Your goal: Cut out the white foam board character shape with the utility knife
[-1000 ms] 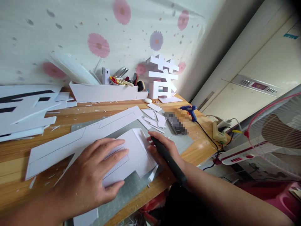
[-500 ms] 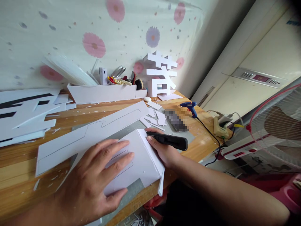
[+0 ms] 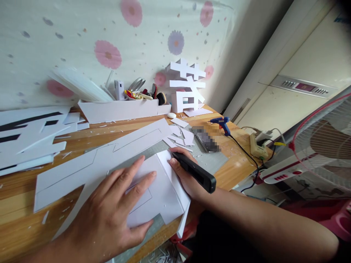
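Observation:
My left hand [image 3: 112,204] lies spread over a white foam board [image 3: 164,197] marked with thin pencil lines. In my right hand [image 3: 189,182] is a black utility knife [image 3: 196,171], its tip end towards the board's far right corner and its handle slanting down to the right. The blade itself cannot be made out. My right thumb and fingers are also at a narrow white strip [image 3: 173,175] along the board's right side, whose near end sticks out past the table edge. Under the board shows a grey cutting mat [image 3: 156,228].
White offcuts [image 3: 182,137], a phone [image 3: 205,138] and a blue glue gun [image 3: 222,125] lie beyond my right hand. A white built-up character [image 3: 188,86] stands behind. Left are stacked cut boards [image 3: 33,138]; a fan [image 3: 323,146] stands right.
The board and narrow strip have shifted slightly left. The knife's handle end has swung down towards me, and the strip's near end has moved left and down. My left hand stays spread.

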